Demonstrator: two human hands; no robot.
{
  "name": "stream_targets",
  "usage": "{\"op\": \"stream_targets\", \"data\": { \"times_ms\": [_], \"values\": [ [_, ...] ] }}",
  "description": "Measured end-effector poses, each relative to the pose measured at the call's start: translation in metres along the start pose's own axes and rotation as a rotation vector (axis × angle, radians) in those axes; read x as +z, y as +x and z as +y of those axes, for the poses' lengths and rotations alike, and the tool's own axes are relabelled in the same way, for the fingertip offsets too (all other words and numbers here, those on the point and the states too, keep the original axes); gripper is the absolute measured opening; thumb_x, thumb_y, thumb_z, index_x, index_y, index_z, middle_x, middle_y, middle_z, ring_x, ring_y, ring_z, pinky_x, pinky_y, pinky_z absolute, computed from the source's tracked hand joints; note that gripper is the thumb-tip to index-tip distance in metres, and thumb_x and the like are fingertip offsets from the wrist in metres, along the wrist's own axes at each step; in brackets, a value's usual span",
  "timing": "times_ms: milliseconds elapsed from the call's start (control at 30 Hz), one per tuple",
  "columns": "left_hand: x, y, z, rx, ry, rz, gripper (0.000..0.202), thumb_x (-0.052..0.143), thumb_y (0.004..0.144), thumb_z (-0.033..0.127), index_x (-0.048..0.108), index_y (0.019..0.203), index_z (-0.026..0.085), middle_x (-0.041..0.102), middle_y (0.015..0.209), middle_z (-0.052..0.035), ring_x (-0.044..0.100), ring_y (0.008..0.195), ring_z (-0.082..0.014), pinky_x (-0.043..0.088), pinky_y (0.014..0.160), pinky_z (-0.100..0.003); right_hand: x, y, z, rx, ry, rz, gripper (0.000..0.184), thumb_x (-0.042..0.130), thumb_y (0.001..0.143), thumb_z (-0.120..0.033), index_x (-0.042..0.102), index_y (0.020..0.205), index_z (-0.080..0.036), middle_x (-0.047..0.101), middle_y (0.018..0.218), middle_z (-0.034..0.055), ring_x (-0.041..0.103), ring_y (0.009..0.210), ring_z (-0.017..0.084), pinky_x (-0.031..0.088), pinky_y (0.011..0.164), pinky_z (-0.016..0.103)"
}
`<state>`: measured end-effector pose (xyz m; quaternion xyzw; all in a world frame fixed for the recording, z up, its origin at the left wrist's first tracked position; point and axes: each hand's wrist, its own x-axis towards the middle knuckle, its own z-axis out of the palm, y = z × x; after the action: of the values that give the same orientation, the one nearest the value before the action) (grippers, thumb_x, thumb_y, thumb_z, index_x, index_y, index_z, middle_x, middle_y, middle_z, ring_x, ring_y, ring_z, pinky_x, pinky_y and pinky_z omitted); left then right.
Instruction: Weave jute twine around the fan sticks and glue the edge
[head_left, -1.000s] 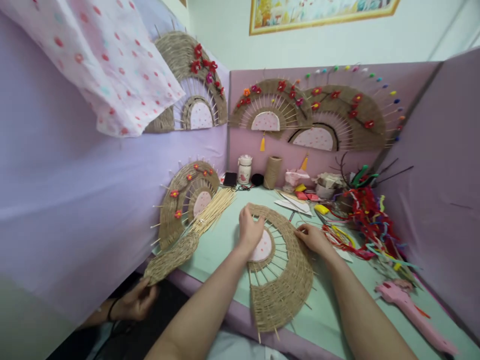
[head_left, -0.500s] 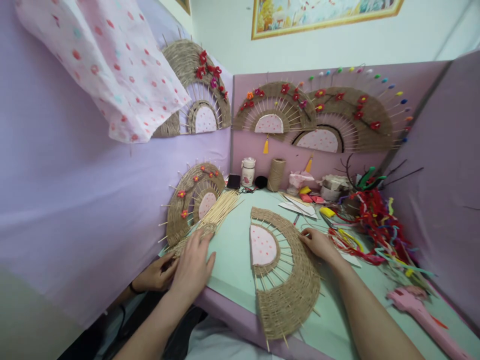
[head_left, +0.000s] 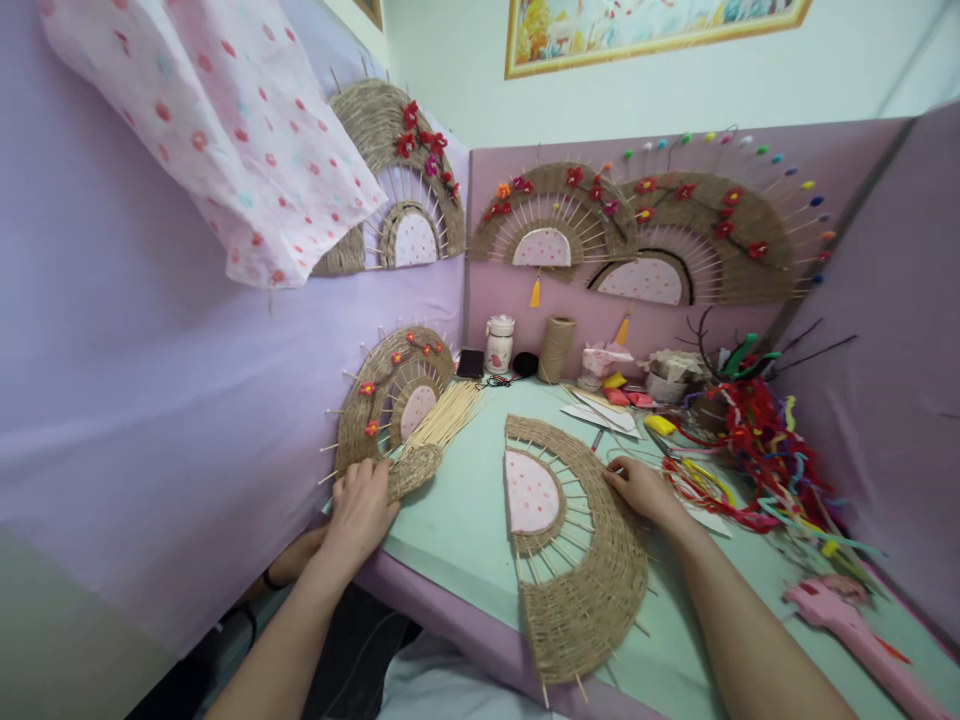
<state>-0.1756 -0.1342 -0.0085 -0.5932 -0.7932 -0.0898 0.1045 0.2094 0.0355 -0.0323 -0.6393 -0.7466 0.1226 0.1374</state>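
A half-round woven twine fan (head_left: 592, 600) with thin stick ribs and a spotted white cloth centre (head_left: 532, 490) lies on the table, its straight side to the left. My right hand (head_left: 646, 492) pinches its outer edge between thumb and fingers. To the left, my left hand (head_left: 361, 515) is closed over one end of a rounded twine piece (head_left: 417, 470); its fingertips are partly hidden. Behind that piece lies a bundle of thin pale sticks (head_left: 450, 415). Another person's hand (head_left: 296, 558) shows below my left wrist, mostly covered.
A flower-trimmed fan (head_left: 360, 440) leans on the left wall, and more fans (head_left: 712, 235) hang behind. Along the back stand a white jar (head_left: 499, 345) and a twine spool (head_left: 556, 350). Coloured pipe cleaners (head_left: 765, 450) and a pink glue gun (head_left: 847, 625) occupy the right side.
My left hand has slid left and toward me along the twine piece, exposing its rounded end. The other person's hand has drawn back under my wrist. My right hand stays on the fan.
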Motion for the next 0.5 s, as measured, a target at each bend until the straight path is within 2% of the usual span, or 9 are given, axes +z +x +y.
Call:
{"op": "stream_targets", "data": {
  "times_ms": [200, 333, 433, 500],
  "values": [
    [0.001, -0.003, 0.004, -0.049, -0.020, 0.137, 0.050, 0.068, 0.071, 0.037, 0.053, 0.114, 0.017, 0.050, 0.108, -0.0111, 0.043, 0.105, -0.0298, 0.037, 0.088, -0.038, 0.002, 0.002, 0.002, 0.004, -0.016, -0.021, 0.024, 0.049, 0.084, -0.032, 0.066, 0.092, -0.017, 0.070, 0.086, 0.0090, 0.063, 0.081, 0.023, 0.038, 0.065, 0.028],
    [0.003, -0.007, 0.009, -0.030, -0.053, 0.226, 0.056, 0.070, 0.069, 0.045, 0.054, 0.112, 0.013, 0.050, 0.102, -0.0122, 0.045, 0.101, -0.0299, 0.038, 0.088, -0.038, 0.001, 0.001, 0.001, 0.004, -0.026, -0.020, 0.024, 0.048, 0.085, -0.032, 0.066, 0.091, -0.017, 0.070, 0.087, 0.0091, 0.063, 0.083, 0.023, 0.039, 0.067, 0.028],
    [0.003, -0.010, 0.018, -0.046, -0.114, 0.233, 0.058, 0.068, 0.068, 0.051, 0.053, 0.107, 0.012, 0.052, 0.101, -0.0132, 0.048, 0.101, -0.0304, 0.038, 0.089, -0.038, 0.000, 0.000, 0.001, -0.006, -0.019, -0.021, 0.025, 0.048, 0.085, -0.033, 0.066, 0.090, -0.017, 0.070, 0.089, 0.0093, 0.063, 0.083, 0.023, 0.039, 0.069, 0.028],
    [0.000, -0.012, 0.026, -0.093, -0.198, 0.168, 0.059, 0.068, 0.068, 0.051, 0.050, 0.107, 0.011, 0.056, 0.100, -0.0139, 0.052, 0.100, -0.0307, 0.040, 0.086, -0.037, 0.000, 0.000, 0.001, -0.010, -0.018, -0.026, 0.026, 0.047, 0.085, -0.033, 0.066, 0.091, -0.017, 0.070, 0.092, 0.0094, 0.063, 0.084, 0.023, 0.039, 0.070, 0.028]
  ]
}}
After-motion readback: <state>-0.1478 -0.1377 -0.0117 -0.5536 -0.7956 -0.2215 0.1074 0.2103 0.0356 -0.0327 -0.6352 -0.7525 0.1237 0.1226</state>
